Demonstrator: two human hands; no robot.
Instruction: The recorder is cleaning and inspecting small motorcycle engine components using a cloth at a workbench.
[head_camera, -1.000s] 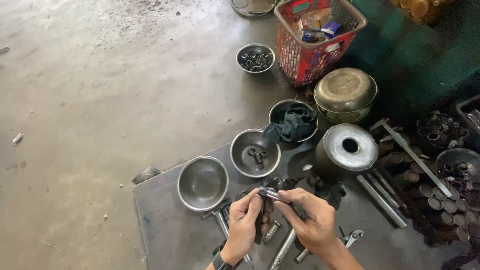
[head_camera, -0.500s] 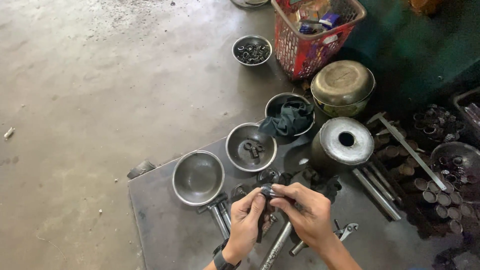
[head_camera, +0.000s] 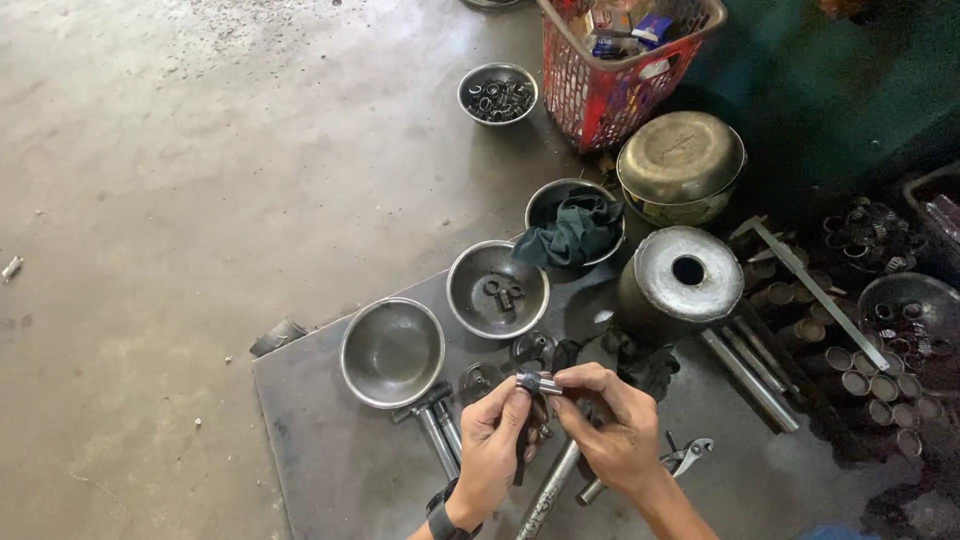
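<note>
At the far left, an empty round steel bowl (head_camera: 392, 352) is set on the dark metal sheet (head_camera: 320, 450), apparently kept within reach as a sorting tray, with a steel hammer (head_camera: 430, 425) laid just below it. Next to it, a second steel bowl (head_camera: 497, 289) holds a few small rings. In front of these, a short grey metal cylinder (head_camera: 540, 382) is held level between both hands, probably so its ends can be lined up. The left hand (head_camera: 492, 450) is closed, its fingertips pinching the cylinder's left end; the right hand (head_camera: 610, 425) is likewise curled, pinching the right end. Further right, an upright steel drum with a hole on top (head_camera: 680, 285) stands beside long steel rods (head_camera: 750, 365).
</note>
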